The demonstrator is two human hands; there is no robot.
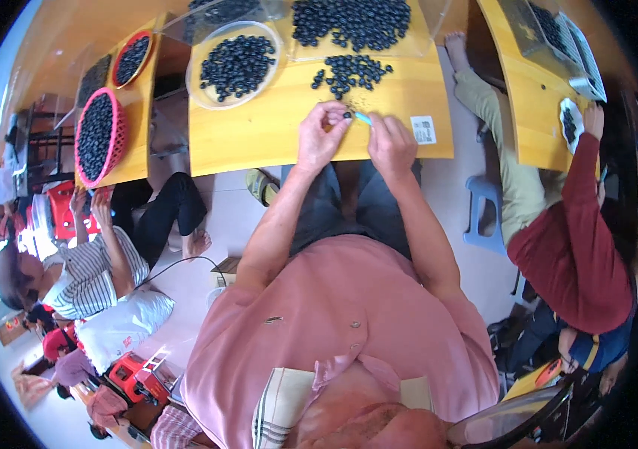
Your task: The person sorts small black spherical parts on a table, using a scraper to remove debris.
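Observation:
Over the yellow wooden table (259, 135), my left hand (320, 138) pinches a small round black bead (347, 115) between thumb and fingertips. My right hand (392, 148) grips a slim tool with a light-blue body (363, 118), its end pointing at the bead. The tool's tip is too small to make out. Just beyond my hands lies a loose pile of black beads (353, 72), with dark crumbs scattered on the wood nearby. Farther back, a clear tray (427, 45) holds many more beads. To its left stands a round clear tub (198, 82) of the same beads.
A white printed label (423, 129) lies right of my right hand. On the left table are a pink basket (118, 142) and a red bowl (147, 43) of beads. People sit at both neighbouring tables. A blue stool (483, 213) stands at the right.

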